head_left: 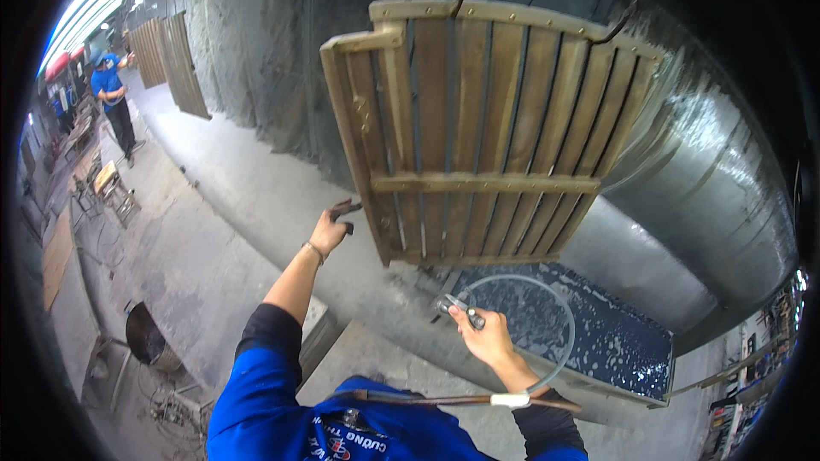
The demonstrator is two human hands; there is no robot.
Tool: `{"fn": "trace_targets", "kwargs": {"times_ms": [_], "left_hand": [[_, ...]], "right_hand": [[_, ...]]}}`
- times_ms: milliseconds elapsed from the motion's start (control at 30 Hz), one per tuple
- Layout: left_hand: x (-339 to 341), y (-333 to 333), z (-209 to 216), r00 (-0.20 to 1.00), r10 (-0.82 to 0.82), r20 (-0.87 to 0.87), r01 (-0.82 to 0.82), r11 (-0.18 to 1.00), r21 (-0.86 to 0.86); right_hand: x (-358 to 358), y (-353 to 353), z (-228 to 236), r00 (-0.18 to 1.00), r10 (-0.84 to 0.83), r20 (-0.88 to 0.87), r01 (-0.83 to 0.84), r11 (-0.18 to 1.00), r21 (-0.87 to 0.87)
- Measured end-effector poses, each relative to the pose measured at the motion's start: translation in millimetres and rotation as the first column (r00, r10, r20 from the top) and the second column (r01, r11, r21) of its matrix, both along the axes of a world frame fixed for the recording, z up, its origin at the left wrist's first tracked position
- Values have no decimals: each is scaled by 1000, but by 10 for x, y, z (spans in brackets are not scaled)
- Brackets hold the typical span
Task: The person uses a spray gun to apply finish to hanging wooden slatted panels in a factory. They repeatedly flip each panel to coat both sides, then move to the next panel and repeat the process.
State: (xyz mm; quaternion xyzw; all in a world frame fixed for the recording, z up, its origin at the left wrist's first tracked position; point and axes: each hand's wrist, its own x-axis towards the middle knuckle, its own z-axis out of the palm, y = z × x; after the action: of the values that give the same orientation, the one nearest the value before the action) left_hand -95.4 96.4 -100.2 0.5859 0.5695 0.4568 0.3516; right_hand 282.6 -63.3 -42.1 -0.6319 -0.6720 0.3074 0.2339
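Observation:
A slatted wooden panel [465, 179] with a stepped top edge hangs in front of me from dark hooks. My left hand [330, 232] is at the panel's lower left edge, its dark-stained fingers apart and the fingertips touching or very close to the wood. In my right hand [483, 335] is a metal spray gun [461, 311], held below the panel and tilted toward it. A clear hose [571, 324] loops from the gun round to my right forearm. Part of the gun's handle is hidden by my fingers.
Beneath the panel lies a trough [589, 376] of dark, foamy liquid, with a wet curved metal wall [683, 196] behind. Farther left, another person [109, 90] in blue stands by more hanging slatted panels [184, 64]. A dark round bin [149, 337] stands at lower left.

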Motion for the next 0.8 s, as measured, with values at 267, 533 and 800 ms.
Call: {"fn": "trace_targets", "kwargs": {"times_ms": [267,533,800], "left_hand": [[-22,244,-157,979,9,206,-10,1000,5],[75,147,17,979,51,197,-85,982,167],[170,-267,207,777,-103,621,19,990,142]], "right_hand": [[343,-369,1347,868,284,-407,106,696,710],[1072,-565,2231,857,21,-514,456,432,778],[1537,-17,2866,698,-355,-622,709,217,671]]}}
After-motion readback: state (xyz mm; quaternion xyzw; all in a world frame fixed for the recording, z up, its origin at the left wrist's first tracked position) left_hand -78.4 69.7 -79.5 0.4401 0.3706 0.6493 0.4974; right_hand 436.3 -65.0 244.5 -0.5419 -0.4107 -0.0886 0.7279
